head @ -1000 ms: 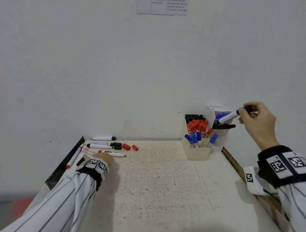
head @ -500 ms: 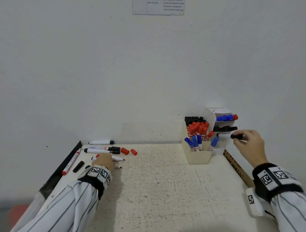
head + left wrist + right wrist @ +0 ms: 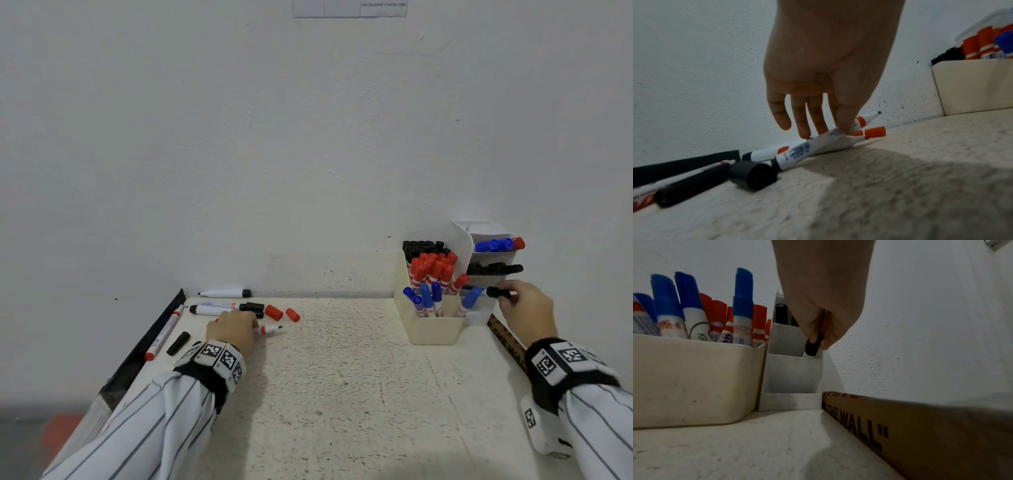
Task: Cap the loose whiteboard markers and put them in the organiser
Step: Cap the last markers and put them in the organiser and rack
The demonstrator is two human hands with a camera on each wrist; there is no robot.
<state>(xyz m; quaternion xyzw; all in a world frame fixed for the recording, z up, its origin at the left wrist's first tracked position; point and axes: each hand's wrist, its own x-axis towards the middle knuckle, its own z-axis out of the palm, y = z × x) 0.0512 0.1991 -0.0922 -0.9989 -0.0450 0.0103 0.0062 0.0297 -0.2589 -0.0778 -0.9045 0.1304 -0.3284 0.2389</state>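
Head view: a black-capped marker (image 3: pixel 497 293) is pinched by the right hand (image 3: pixel 525 313) at the organiser (image 3: pixel 432 330). Left wrist view: an uncapped marker (image 3: pixel 818 142) on the tabletop (image 3: pixel 900 186) is pinched by the left hand (image 3: pixel 824 65). Right wrist view: the marker's cap protrudes below the curled fingers (image 3: pixel 813 331), over the organiser's side compartment.

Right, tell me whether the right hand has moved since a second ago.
Yes. The right hand has dropped from above the organiser's blue-marker tier to its lower tiers, gripping the black-capped marker.
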